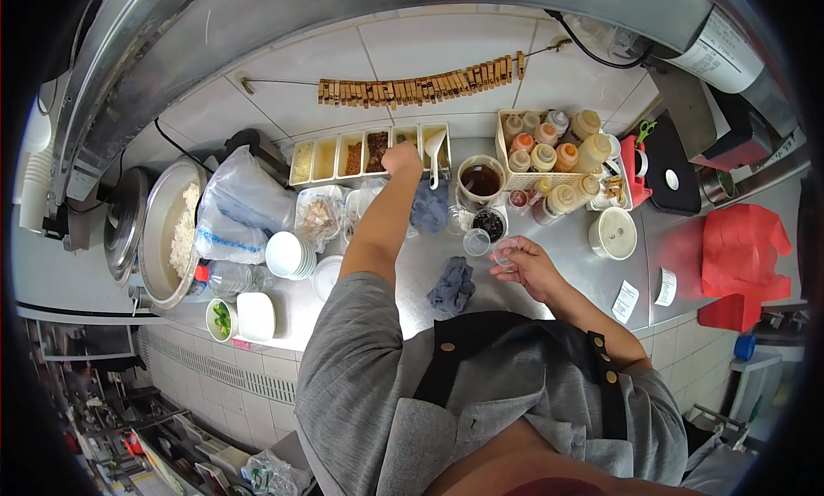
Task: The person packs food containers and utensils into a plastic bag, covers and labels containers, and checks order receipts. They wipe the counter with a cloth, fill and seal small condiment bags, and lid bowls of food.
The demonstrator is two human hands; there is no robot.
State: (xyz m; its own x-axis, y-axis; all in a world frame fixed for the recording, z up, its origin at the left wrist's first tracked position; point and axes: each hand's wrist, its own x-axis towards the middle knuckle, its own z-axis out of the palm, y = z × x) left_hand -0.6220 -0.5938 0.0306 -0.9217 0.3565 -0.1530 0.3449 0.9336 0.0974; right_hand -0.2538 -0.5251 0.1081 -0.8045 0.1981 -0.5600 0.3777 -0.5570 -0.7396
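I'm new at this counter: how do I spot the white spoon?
On the steel counter, find the row of food containers along the tiled wall. The white spoon lies at its right end, the only utensil visible in that row.

I can't make out a single word from here. The white canister [719, 57] up at the right carries a printed label with several dark lines, too small and slanted to read. Down on the counter [549, 304], a white slip [626, 300] lies flat with rows of fine print, and near it a second, curled slip [665, 287] shows faint print too; neither gives me a letter or number. The clear plastic bag [245, 206] on the left has a bright blue band, with no wording I can pick out.
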